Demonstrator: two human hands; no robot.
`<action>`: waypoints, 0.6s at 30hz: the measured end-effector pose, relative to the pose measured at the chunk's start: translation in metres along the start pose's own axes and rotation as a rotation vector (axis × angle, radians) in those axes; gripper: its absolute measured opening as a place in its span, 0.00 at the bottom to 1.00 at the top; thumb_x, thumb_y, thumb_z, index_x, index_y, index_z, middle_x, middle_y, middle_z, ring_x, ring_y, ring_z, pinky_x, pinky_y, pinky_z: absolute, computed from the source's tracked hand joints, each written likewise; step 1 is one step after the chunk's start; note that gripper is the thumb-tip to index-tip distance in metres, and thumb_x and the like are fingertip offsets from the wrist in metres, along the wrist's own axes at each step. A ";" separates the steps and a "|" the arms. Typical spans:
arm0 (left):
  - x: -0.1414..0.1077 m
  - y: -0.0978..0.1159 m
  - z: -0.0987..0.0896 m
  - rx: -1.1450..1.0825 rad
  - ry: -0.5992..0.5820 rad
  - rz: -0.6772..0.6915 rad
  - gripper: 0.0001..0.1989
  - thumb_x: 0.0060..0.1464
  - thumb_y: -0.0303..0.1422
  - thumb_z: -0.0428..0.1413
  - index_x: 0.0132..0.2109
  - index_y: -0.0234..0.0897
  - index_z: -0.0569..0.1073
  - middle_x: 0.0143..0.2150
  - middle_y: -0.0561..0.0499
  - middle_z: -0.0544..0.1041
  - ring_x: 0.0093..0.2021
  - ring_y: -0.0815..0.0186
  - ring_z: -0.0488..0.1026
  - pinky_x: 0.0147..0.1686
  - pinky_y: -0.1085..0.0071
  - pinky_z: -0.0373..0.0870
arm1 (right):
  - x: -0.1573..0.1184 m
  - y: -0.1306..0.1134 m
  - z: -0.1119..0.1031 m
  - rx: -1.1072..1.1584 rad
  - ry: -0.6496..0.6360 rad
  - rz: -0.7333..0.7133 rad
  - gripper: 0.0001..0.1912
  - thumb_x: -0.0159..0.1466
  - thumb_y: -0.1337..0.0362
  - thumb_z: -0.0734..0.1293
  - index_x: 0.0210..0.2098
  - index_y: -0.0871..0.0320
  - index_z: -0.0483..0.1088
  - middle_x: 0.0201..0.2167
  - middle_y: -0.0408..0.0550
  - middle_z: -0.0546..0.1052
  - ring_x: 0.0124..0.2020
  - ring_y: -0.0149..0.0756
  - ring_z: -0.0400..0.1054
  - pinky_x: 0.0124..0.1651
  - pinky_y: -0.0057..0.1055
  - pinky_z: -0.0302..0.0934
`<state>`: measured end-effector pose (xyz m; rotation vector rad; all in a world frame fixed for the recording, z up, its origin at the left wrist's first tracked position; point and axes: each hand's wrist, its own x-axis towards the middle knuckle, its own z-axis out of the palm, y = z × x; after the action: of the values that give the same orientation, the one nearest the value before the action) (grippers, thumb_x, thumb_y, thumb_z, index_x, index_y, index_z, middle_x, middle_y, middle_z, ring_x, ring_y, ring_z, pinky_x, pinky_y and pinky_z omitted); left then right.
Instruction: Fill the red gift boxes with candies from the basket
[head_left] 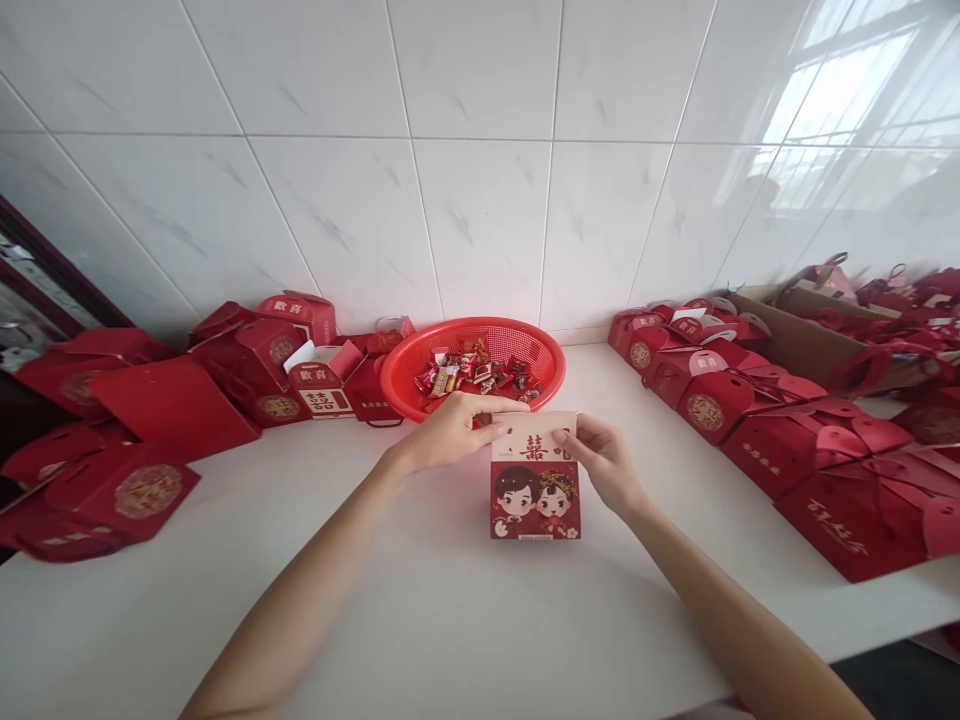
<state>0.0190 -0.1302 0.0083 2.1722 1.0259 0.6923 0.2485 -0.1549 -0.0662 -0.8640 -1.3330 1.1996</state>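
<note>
A small red and cream candy box (535,500) with two cartoon figures on its front stands on the white table before me. Its cream upper part carries a red character. My left hand (459,430) grips the top left edge, thumb in front and fingers behind. At the top right edge, my right hand (602,455) pinches the box the same way, its far fingers partly hidden. Just behind the box sits a red plastic basket (551,352), holding several wrapped candies (480,372).
Several red gift boxes (150,490) crowd the left side, one small box (322,380) with its top open. A row of red boxes (780,430) lines the right. Behind it is a cardboard carton (806,345). A tiled wall (480,220) bounds the back of the white table (450,620).
</note>
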 end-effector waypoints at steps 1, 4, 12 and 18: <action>0.000 0.000 0.000 0.003 0.004 0.001 0.19 0.60 0.30 0.55 0.57 0.40 0.78 0.55 0.50 0.81 0.53 0.60 0.78 0.52 0.67 0.76 | 0.000 0.000 0.001 0.003 0.004 -0.001 0.20 0.58 0.45 0.74 0.28 0.56 0.72 0.25 0.43 0.74 0.29 0.36 0.68 0.32 0.32 0.64; 0.001 0.000 0.001 0.031 0.024 0.023 0.21 0.59 0.30 0.57 0.59 0.40 0.76 0.58 0.49 0.79 0.57 0.59 0.76 0.56 0.65 0.74 | -0.001 -0.001 0.002 0.021 0.014 -0.008 0.21 0.58 0.46 0.74 0.27 0.57 0.71 0.25 0.43 0.73 0.28 0.34 0.66 0.32 0.31 0.63; 0.005 -0.009 0.006 -0.024 0.038 0.048 0.20 0.57 0.33 0.61 0.57 0.40 0.78 0.55 0.49 0.81 0.55 0.58 0.77 0.58 0.64 0.72 | -0.002 0.000 0.003 0.022 0.029 -0.009 0.20 0.58 0.46 0.74 0.27 0.57 0.71 0.25 0.41 0.71 0.28 0.33 0.65 0.31 0.30 0.61; 0.006 -0.010 0.006 -0.098 0.016 0.067 0.16 0.58 0.32 0.59 0.53 0.39 0.80 0.48 0.49 0.83 0.50 0.60 0.79 0.50 0.67 0.76 | -0.003 -0.002 0.005 0.044 0.034 0.005 0.20 0.57 0.46 0.75 0.27 0.57 0.72 0.25 0.42 0.73 0.28 0.33 0.66 0.31 0.30 0.62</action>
<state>0.0219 -0.1224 -0.0020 2.1273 0.9117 0.7763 0.2442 -0.1588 -0.0641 -0.8534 -1.2727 1.2092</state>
